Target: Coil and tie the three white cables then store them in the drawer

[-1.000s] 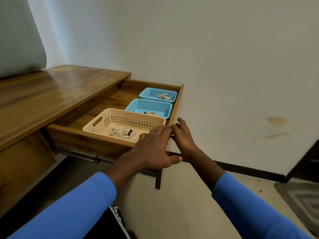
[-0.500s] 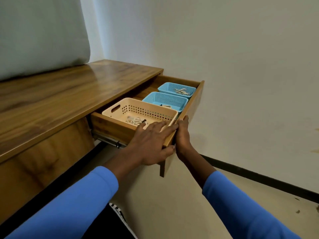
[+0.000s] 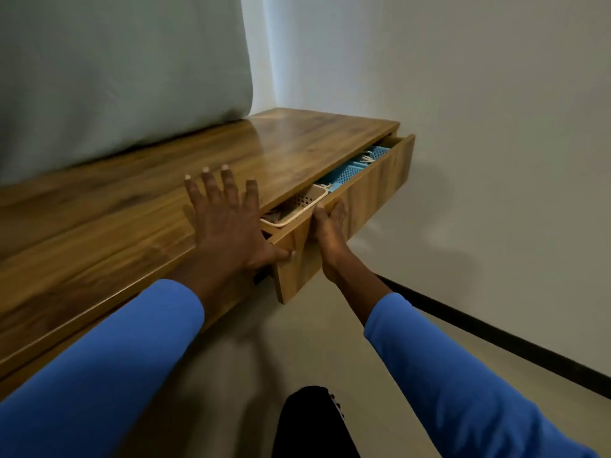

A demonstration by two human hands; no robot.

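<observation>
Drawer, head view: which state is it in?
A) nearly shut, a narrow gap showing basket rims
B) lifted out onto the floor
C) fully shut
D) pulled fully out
A: the drawer front stands a narrow gap off the desk edge, with rims of the cream basket and a blue basket showing in it.

Left hand (image 3: 228,226) splayed, right hand (image 3: 329,228) flat
</observation>
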